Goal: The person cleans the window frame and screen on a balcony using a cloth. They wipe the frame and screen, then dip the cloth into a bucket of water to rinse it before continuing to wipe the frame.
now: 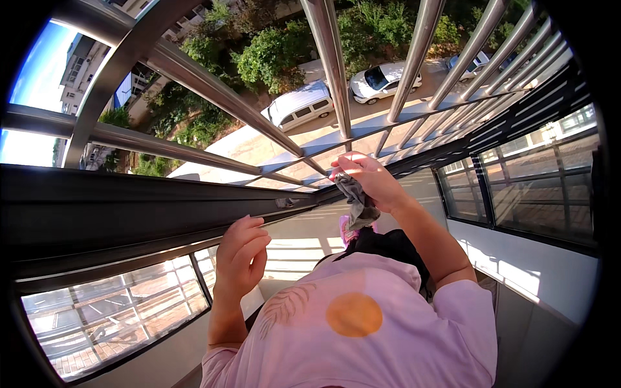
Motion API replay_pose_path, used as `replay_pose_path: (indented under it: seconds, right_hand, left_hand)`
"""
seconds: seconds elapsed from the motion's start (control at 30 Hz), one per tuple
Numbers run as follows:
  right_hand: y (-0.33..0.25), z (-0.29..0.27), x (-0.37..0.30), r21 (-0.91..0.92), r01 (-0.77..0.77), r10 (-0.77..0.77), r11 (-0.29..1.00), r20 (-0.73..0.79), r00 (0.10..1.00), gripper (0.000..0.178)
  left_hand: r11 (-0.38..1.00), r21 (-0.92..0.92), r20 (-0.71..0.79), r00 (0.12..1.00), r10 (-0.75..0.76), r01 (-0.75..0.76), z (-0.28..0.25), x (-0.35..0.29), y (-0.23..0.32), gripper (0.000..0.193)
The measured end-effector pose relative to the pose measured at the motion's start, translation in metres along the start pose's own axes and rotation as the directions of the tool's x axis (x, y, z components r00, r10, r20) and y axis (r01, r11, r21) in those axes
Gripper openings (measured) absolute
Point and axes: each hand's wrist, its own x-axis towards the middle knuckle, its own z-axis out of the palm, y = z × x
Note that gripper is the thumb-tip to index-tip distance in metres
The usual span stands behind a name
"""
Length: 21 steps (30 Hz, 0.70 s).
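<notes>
My right hand (367, 179) is closed on a crumpled grey cloth (359, 205), which hangs down below the fingers. This hand is close to the lower ends of the metal window bars (337, 77), beside the dark window frame (149, 200). Whether the cloth touches the frame I cannot tell. My left hand (240, 255) is raised near the inner edge of the frame, its fingers slightly bent and apart, with nothing visible in them. A small dark latch (284, 202) sits on the frame between the two hands.
Glass panes stand low on the left (123, 310) and on the right (543, 174). Under me are a pale floor (291, 249) and a pink shoe (347, 231). Outside, beyond the bars, are a white van (301, 107), a white car (381, 83) and green trees (265, 58).
</notes>
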Motion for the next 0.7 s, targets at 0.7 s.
replay_pose_path:
  seconds: [0.7]
  right_hand:
    - [0.134,-0.211,-0.235,0.230,0.503,0.045,0.833,-0.934,0.353,0.018]
  left_hand:
    - [0.618,0.764,-0.021,0.951,0.310,-0.185,0.073,-0.001,-0.052,0.010]
